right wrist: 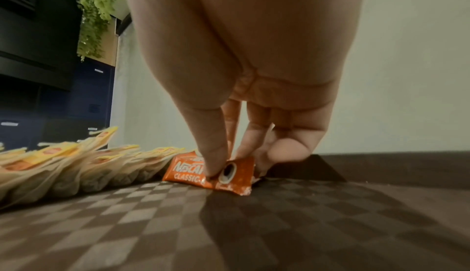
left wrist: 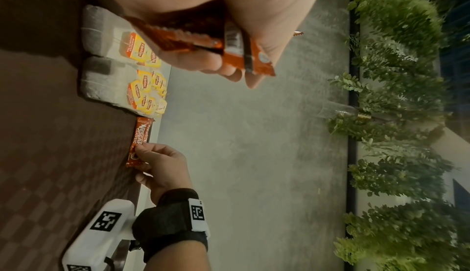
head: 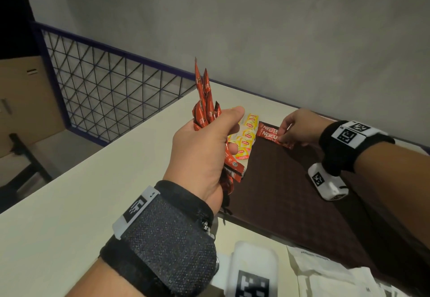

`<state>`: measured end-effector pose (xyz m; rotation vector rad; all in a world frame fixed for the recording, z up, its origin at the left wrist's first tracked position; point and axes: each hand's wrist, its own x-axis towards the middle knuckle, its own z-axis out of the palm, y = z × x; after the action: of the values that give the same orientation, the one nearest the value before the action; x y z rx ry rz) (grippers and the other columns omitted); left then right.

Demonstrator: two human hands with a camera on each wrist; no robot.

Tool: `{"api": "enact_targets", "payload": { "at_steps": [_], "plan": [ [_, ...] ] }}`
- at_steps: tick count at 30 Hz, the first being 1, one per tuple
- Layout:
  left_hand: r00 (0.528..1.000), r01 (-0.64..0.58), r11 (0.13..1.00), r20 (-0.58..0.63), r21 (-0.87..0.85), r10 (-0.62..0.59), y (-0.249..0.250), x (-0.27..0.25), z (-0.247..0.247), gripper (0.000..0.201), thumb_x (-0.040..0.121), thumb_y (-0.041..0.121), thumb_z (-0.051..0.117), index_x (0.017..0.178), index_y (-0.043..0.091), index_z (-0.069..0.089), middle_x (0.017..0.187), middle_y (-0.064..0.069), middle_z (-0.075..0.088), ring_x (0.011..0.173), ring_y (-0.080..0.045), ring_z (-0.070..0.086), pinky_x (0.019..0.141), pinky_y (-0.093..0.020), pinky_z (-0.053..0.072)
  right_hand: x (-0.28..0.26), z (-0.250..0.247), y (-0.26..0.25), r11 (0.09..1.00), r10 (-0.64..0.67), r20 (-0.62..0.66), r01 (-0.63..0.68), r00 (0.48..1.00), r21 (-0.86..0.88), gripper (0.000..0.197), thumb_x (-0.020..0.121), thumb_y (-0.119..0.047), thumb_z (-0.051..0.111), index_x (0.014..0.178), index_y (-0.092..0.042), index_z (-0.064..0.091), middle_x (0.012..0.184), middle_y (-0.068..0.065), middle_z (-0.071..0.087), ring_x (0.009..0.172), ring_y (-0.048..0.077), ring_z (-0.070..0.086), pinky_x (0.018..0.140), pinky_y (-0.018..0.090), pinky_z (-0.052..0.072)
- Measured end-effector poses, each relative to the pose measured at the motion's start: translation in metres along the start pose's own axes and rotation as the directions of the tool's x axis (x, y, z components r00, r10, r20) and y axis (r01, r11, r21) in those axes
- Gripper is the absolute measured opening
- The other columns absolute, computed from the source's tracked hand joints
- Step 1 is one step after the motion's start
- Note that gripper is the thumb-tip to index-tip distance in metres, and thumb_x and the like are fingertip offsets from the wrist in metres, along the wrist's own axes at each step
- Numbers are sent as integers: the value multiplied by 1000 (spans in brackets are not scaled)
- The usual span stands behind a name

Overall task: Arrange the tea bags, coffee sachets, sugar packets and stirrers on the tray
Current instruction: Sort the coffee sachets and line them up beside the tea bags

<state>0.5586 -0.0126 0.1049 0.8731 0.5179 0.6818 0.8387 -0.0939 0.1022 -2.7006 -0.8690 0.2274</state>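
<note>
The dark checkered tray (head: 290, 192) lies on a pale table (head: 81, 203), and everything here sits relative to it. At the tray's far edge, the right hand (head: 300, 129) pinches a red Nescafé Classic sachet (head: 271, 133) between thumb and fingertips (right wrist: 216, 161), its other fingers curled. The grip is at the sachet's right end, over the printed cup. The sachet lies flat on the tray, its free end pointing toward a row of yellow Lipton tea bags (head: 244, 138) overlapping along the tray's far left corner. Above the tray's left edge, the left hand (head: 204, 147) is closed in a fist around a bundle of red coffee sachets (head: 204, 101), which stick out above and below the fist.
</note>
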Motion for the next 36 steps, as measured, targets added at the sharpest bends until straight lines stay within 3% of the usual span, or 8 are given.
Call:
{"api": "enact_targets", "payload": {
  "at_steps": [6, 9, 15, 18, 21, 27, 31, 36],
  "plan": [
    [1000, 0, 1000, 0, 13, 0, 0, -2, 1, 18, 83, 30, 84, 85, 20, 69, 68, 5, 68, 42, -6, 56, 37, -19, 39, 1, 1, -5, 993, -57, -56, 51, 997, -106, 8, 80, -14, 84, 84, -15, 77, 82, 1, 73, 74, 10, 66, 59, 24, 47],
    [1000, 1, 1000, -9, 9, -1, 0, -1, 0, 18, 83, 29, 85, 84, 19, 69, 69, 4, 69, 43, -7, 56, 37, -19, 39, 2, 2, -7, 992, -77, -75, 69, 994, -106, 7, 81, -18, 82, 85, -17, 76, 83, 0, 73, 79, 13, 69, 61, 27, 51],
    [1000, 0, 1000, -9, 2, 0, 0, -2, 0, 18, 83, 28, 85, 84, 19, 70, 68, 4, 68, 42, -7, 56, 37, -19, 39, 2, 3, -10, 985, -138, -42, 132, 990, -114, 19, 78, -22, 86, 91, -22, 72, 82, 0, 71, 70, 16, 71, 69, 31, 57],
    [1000, 4, 1000, -4, 2, -4, 0, -1, 0, 18, 83, 27, 85, 84, 19, 70, 68, 4, 68, 42, -7, 56, 37, -19, 38, 3, 4, -11, 981, -142, -37, 135, 989, -136, 17, 81, -22, 84, 93, -22, 73, 89, -1, 69, 73, 14, 69, 68, 31, 56],
    [1000, 2, 1000, -7, 8, -2, 0, -1, 0, 18, 83, 28, 85, 85, 19, 69, 71, 3, 68, 43, -7, 56, 37, -20, 39, 4, 3, -9, 985, -143, -49, 138, 988, -100, 9, 87, -29, 78, 92, -24, 72, 82, 0, 73, 69, 13, 71, 63, 27, 52],
    [1000, 1, 1000, -4, 8, -1, -1, -2, 1, 18, 84, 28, 84, 82, 20, 68, 67, 4, 67, 42, -7, 55, 37, -18, 38, 4, 3, -7, 979, -174, -33, 169, 984, -111, 6, 89, -22, 76, 94, -24, 76, 83, -1, 72, 71, 17, 72, 71, 30, 56],
    [1000, 1, 1000, -3, 5, -1, 0, -2, 0, 17, 84, 27, 84, 84, 19, 69, 67, 5, 68, 41, -7, 56, 37, -18, 39, 5, 4, -9, 961, -169, -19, 160, 985, -225, 9, 87, -17, 78, 91, -25, 77, 93, -3, 68, 78, 10, 64, 58, 22, 45],
    [1000, -1, 1000, -4, -1, 1, 0, -2, 1, 17, 83, 26, 84, 82, 20, 69, 67, 5, 67, 41, -7, 54, 36, -18, 37, -1, -1, -6, 962, -194, -100, 169, 976, -212, 6, 89, -24, 71, 89, -23, 77, 87, -6, 69, 74, 3, 59, 57, 21, 38]
  ]
}}
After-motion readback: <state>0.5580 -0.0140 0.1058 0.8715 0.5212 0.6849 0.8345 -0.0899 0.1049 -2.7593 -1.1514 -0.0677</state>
